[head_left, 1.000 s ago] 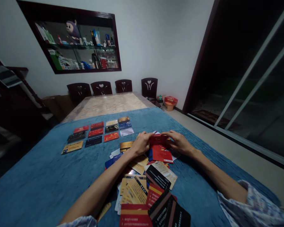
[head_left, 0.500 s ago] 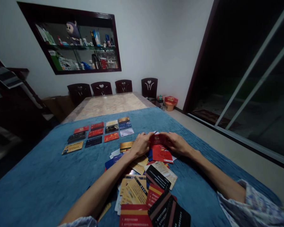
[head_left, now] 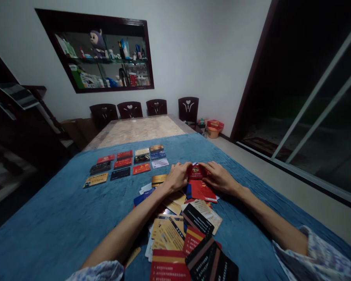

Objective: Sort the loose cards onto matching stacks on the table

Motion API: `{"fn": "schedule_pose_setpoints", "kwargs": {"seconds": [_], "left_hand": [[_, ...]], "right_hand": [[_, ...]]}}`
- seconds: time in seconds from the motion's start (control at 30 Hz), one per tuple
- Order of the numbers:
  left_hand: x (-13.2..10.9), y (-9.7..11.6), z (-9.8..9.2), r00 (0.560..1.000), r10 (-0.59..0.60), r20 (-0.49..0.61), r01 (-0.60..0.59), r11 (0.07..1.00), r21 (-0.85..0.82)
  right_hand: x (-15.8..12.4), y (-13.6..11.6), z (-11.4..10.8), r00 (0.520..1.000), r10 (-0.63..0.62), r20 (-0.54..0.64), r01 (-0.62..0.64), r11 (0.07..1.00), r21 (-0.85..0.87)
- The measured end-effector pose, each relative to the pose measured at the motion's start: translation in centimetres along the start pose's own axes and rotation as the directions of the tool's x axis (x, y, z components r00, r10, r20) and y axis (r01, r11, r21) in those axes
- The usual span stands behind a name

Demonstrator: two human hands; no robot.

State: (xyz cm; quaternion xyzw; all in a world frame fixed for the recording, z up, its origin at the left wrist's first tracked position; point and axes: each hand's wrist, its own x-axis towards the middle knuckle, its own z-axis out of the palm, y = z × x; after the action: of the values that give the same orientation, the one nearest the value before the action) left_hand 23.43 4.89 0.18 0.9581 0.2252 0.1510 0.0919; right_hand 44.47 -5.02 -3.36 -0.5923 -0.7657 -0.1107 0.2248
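Note:
A dark red card (head_left: 195, 171) stands tilted up between my two hands. My left hand (head_left: 178, 176) is closed on its left edge. On its right edge, the fingers of my right hand (head_left: 220, 177) are closed too. Just below it lies a brighter red card (head_left: 203, 191), on the far end of a loose pile. Nearer to me the pile holds gold cards (head_left: 169, 232), black cards (head_left: 206, 259) and a red card with a gold stripe (head_left: 168, 265). My left forearm hides part of the pile.
Several cards, among them an orange-red card (head_left: 141, 168) and a gold card (head_left: 95, 180), lie in rows at the left on the blue cloth (head_left: 61, 218). Beyond are the bare tabletop (head_left: 137, 128), dark chairs (head_left: 188, 109) and a wall cabinet (head_left: 114, 89).
The camera view has turned slightly left, so everything sits further right. The dark red card stays in both hands and now shows more of its face. The pile and rows look the same.

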Motion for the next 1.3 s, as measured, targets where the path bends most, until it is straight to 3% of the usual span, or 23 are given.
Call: {"fn": "schedule_pose_setpoints", "kwargs": {"seconds": [0.4, 0.7, 1.3], "left_hand": [[-0.4, 0.9, -1.9, 0.990, -0.072, 0.120, 0.053, 0.987, 0.151], [-1.9, -0.5, -1.8, 0.996, -0.035, 0.084, 0.020, 0.983, 0.180], [-4.2, -1.2, -4.4, 0.979, -0.066, 0.190, 0.014, 0.965, 0.261]], "right_hand": [[0.3, -0.1, 0.0, 0.999, -0.045, 0.005, 0.046, 0.995, -0.092], [1.1, -1.0, 0.0, 0.997, -0.069, 0.017, 0.070, 0.997, -0.032], [3.4, -2.6, 0.2, 0.983, -0.130, 0.130, 0.128, 0.991, 0.027]]}}
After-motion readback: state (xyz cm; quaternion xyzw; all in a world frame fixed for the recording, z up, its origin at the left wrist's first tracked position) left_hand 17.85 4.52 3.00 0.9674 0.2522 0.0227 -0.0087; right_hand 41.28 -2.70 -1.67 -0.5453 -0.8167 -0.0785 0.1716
